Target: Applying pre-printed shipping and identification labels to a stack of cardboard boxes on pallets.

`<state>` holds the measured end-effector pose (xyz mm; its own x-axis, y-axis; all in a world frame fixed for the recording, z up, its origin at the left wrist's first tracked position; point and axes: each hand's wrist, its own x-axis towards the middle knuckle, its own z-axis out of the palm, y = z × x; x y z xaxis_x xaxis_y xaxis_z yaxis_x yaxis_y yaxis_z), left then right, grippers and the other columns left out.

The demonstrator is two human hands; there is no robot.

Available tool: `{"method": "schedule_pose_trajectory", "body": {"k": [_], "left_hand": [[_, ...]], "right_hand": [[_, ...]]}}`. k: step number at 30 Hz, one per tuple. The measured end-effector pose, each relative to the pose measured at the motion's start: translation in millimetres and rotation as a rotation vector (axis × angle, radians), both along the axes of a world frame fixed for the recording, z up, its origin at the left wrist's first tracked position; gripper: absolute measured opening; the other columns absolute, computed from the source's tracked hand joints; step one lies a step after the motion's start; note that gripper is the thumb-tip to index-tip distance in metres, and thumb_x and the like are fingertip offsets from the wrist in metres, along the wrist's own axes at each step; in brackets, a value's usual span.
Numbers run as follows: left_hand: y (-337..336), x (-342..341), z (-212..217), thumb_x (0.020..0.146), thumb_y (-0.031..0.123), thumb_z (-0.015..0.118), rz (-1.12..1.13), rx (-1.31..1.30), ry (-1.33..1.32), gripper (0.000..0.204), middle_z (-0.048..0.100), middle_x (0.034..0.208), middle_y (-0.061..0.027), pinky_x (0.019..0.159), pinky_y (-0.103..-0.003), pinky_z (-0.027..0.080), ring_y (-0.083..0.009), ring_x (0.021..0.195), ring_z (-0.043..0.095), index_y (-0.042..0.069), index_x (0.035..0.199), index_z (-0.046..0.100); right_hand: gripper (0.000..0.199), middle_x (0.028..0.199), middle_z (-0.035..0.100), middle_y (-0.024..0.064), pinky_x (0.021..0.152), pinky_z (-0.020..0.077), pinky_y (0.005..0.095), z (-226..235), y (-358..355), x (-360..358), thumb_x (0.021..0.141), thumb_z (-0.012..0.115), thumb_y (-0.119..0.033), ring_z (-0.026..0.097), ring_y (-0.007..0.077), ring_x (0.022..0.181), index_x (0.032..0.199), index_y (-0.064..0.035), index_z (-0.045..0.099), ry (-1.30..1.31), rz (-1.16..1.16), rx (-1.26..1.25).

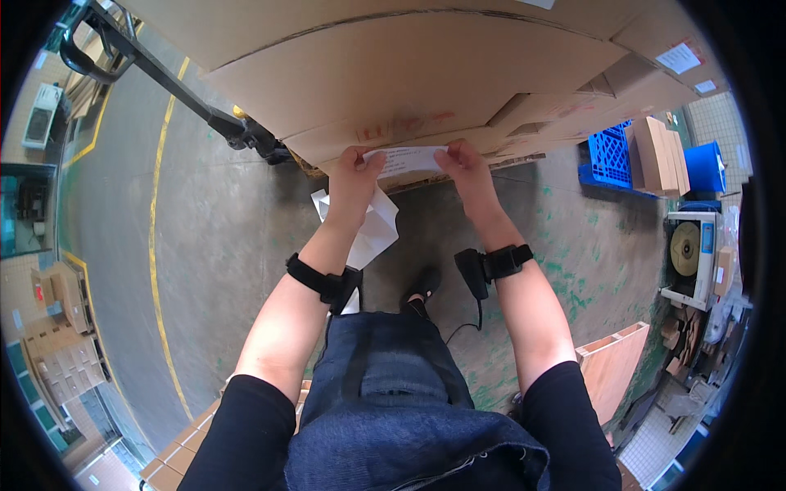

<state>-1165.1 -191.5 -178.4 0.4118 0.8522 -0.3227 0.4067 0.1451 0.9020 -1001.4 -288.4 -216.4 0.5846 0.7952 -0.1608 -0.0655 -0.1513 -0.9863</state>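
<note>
In the head view, the left hand (357, 176) and the right hand (465, 173) hold a white printed strip (409, 160) stretched between them, just before the lower side of a large cardboard box (401, 82). The fingers of each hand are closed, pinching one end of the strip; those ends are partly covered by the thumbs, and the fingertips behind them cannot be seen. Whether the strip touches the cardboard or hangs free of it cannot be told. Its print is too small to make out clearly.

Below the left hand is a creased white sheet (378, 233), partly hidden by the left wrist and forearm; whether it joins the strip is unclear. The box runs out past the upper edge, so its top is cut off, and reddish marks on its side are faint. Under it only an edge of a wooden pallet (517, 162) shows.

A dark lever handle (176, 88) slants in at the upper left, its lower end lost in shadow near the box. A blue crate (607, 155) at right is partly covered by cardboard pieces (655, 157). Of the feet, one dark shoe (424, 283) shows; the apron (393, 385) hides much below.
</note>
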Motion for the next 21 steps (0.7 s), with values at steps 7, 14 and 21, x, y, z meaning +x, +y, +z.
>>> {"method": "schedule_pose_trajectory", "body": {"k": [7,14,21], "left_hand": [[1,22,-31,0.082,0.018,0.062,0.270,0.008,-0.203,0.025,0.057,0.081,-0.0029,0.066,-0.024,0.041,-0.0104,0.074,0.051,-0.001,0.096,0.059],[-4,34,-38,0.081,0.017,0.064,0.425,0.162,-0.172,0.019,0.058,0.082,-0.0032,0.066,-0.024,0.041,-0.0098,0.074,0.050,0.000,0.086,0.057],[-2,40,-43,0.078,0.017,0.067,0.527,0.077,-0.235,0.019,0.060,0.083,-0.0064,0.074,-0.027,0.042,-0.0142,0.079,0.053,0.001,0.082,0.057]], "right_hand": [[0.030,0.082,0.061,0.0063,0.072,0.0422,0.0266,-10,24,30,0.079,0.065,-0.026,0.054,0.0133,0.078,0.091,0.0015,0.060,-0.105,0.001,-0.078],[0.027,0.077,0.062,0.0063,0.070,0.0426,0.0268,-21,29,38,0.077,0.067,-0.024,0.055,0.0139,0.075,0.087,0.0008,0.061,-0.091,-0.014,-0.034],[0.025,0.076,0.062,0.0065,0.069,0.0430,0.0263,-28,36,36,0.075,0.068,-0.023,0.056,0.0132,0.074,0.081,0.0010,0.062,-0.132,-0.092,-0.009]]}}
